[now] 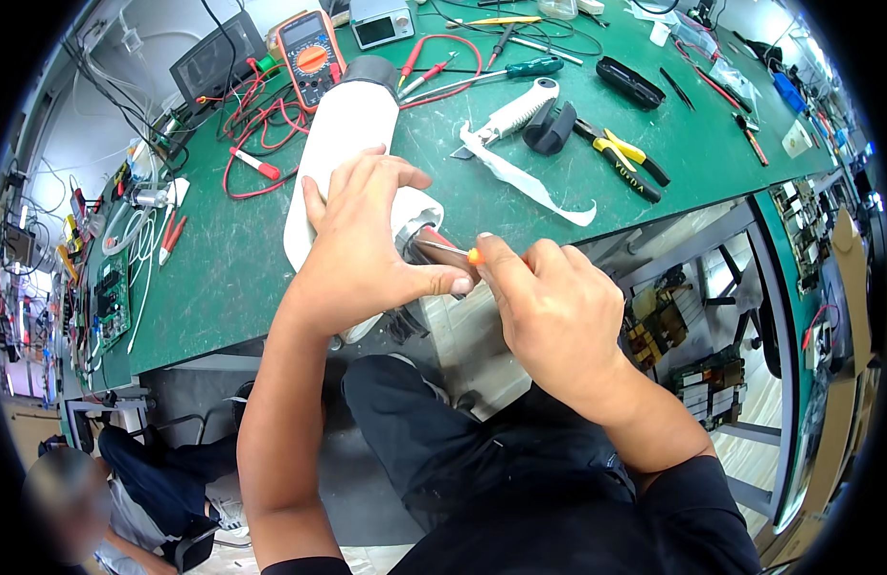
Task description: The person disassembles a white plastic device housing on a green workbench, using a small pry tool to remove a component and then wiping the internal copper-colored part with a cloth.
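Observation:
A white, rounded, tube-shaped device [345, 123] with a dark end lies at the near edge of the green bench. My left hand [352, 240] holds it, fingers over the body and thumb beside the open end of a short side neck. In that opening a reddish-brown part [447, 251] shows, with a metal collar around it. My right hand [558, 307] grips a small screwdriver [475, 256] by its orange handle, most of which the fingers cover. Its thin shaft points left into the neck's opening. The tip is too small to make out.
On the bench lie an orange multimeter [311, 59] with red leads, a green-handled screwdriver [534, 67], a utility knife [520, 110], a white strip [529, 182], a black curved piece [551, 126], yellow-black pliers [625, 163] and a black case [631, 82]. A person [127, 508] sits at lower left.

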A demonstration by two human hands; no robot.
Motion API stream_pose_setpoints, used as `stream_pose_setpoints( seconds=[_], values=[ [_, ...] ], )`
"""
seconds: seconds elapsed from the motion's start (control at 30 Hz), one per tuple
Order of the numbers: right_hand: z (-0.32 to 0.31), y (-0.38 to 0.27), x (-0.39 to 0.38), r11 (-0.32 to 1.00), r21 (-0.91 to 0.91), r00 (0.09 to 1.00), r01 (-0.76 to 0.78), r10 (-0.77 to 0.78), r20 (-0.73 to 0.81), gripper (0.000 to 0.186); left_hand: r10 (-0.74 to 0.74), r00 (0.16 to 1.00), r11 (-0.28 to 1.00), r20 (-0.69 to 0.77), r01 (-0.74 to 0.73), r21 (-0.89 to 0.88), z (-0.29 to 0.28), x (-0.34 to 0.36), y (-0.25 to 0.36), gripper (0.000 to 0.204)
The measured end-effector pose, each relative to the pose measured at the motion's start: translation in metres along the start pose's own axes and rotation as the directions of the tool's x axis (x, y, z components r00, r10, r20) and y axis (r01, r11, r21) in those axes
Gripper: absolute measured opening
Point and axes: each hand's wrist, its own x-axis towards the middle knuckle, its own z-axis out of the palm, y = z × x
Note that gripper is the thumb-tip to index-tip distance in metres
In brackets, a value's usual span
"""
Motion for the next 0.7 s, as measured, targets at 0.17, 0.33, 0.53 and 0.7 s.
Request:
stream_pose_setpoints(
  seconds=[0.17, 0.33, 0.53, 0.7],
  values=[
    [-0.020, 0.014, 0.029, 0.989, 0.039, 0.916, 0.140, -0.144, 0.374, 0.016, -0.035, 0.999, 0.999, -0.009, 0.035, 0.019, 0.003, 0.001, 0.004, 0.081],
    [-0.024, 0.035, 0.068, 0.947, 0.270, 0.796, 0.176, -0.298, 0.527, 0.023, -0.059, 0.998, 0.998, -0.008, 0.059, 0.008, 0.003, 0.003, 0.006, 0.067],
    [-0.024, 0.029, 0.051, 0.965, 0.257, 0.822, 0.054, -0.188, 0.537, 0.022, -0.068, 0.997, 0.997, -0.031, 0.069, 0.031, 0.005, 0.000, 0.007, 0.065],
    [-0.023, 0.023, 0.040, 0.974, 0.216, 0.874, 0.068, -0.163, 0.457, 0.015, -0.072, 0.997, 0.997, -0.036, 0.073, 0.028, 0.004, 0.000, 0.007, 0.070]
  ],
)
